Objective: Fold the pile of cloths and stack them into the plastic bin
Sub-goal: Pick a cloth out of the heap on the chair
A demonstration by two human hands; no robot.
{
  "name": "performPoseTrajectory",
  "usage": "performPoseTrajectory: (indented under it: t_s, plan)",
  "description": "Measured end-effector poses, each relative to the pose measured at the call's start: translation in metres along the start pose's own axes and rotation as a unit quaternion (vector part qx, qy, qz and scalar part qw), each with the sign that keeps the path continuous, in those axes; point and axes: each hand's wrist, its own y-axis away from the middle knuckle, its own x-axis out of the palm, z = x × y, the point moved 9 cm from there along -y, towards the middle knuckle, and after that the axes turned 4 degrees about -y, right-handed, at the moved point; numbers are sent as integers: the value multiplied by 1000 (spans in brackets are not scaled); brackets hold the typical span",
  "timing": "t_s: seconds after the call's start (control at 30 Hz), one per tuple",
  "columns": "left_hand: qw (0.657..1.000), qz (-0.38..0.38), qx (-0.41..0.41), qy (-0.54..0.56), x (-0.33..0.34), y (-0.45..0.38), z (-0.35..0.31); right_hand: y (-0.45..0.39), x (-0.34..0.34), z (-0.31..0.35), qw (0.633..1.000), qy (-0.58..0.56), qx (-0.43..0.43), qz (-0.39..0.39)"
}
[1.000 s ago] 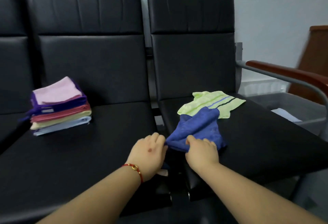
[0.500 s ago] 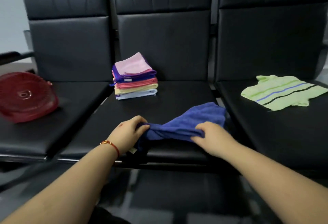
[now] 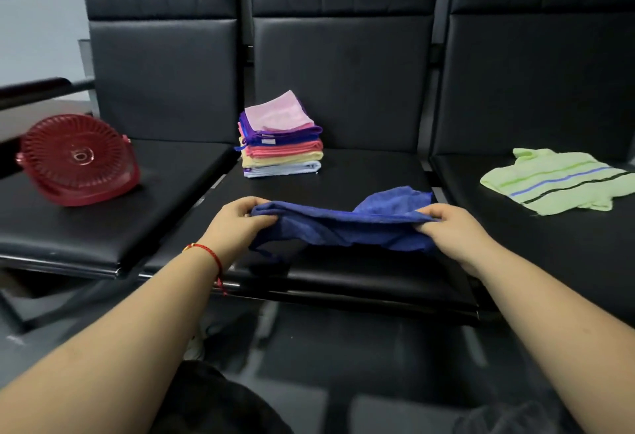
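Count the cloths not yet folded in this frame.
2. A dark blue terry cloth is stretched between the left hand and right hand over the middle black seat; a light green striped cloth lies flat on the right seat. More may lie out of view.

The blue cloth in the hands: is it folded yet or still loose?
Loose, not folded. The blue cloth is stretched, rumpled and sagging, between the left hand and right hand, which pinch its top edge above the seat.
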Motion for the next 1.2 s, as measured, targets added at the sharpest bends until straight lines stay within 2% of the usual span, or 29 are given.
performPoseTrajectory:
  t_s: [0.1,0.2,0.27,0.37,0.43,0.5,0.57,0.63,0.67,0.77,0.93,1.0,1.07,1.13,1.2]
  plan:
    - [998,-13,-31,57,0,-1,0,3,-7,-2,999,-25,4,22]
    - [994,-16,-40,96,7,4,-12,12,-6,1,986,-147,20,77]
    - [993,1,-60,101,12,9,-18,22,-6,3,966,-222,62,114]
    - [993,65,-72,69,21,17,-24,41,-8,-3,927,-290,158,179]
    - [995,81,-49,5,21,22,-30,47,-16,-9,912,-301,193,199]
    - [988,91,-21,-120,20,22,-34,50,-26,-11,906,-316,196,203]
    - [955,101,-19,-277,21,23,-32,56,-30,-12,910,-298,193,216]
    - [927,97,-33,-359,17,24,-28,63,-30,-12,909,-291,180,237]
    - [930,93,-40,-354,14,25,-26,65,-29,-13,907,-293,173,249]
    - [970,49,-48,-235,-3,23,-24,70,-29,-14,910,-271,156,272]
    - [992,18,-93,-80,-18,28,-9,54,-44,-27,933,-266,158,183]
    - [994,16,-94,-54,-19,27,-5,48,-50,-29,952,-234,141,140]
    - [990,15,-86,-110,-22,25,-3,42,-58,-30,977,-152,108,104]
    - [974,4,-74,-212,-27,22,-5,38,-67,-25,995,6,62,75]
    - [954,-18,-70,-292,-33,19,-7,35,-75,-19,979,196,31,54]
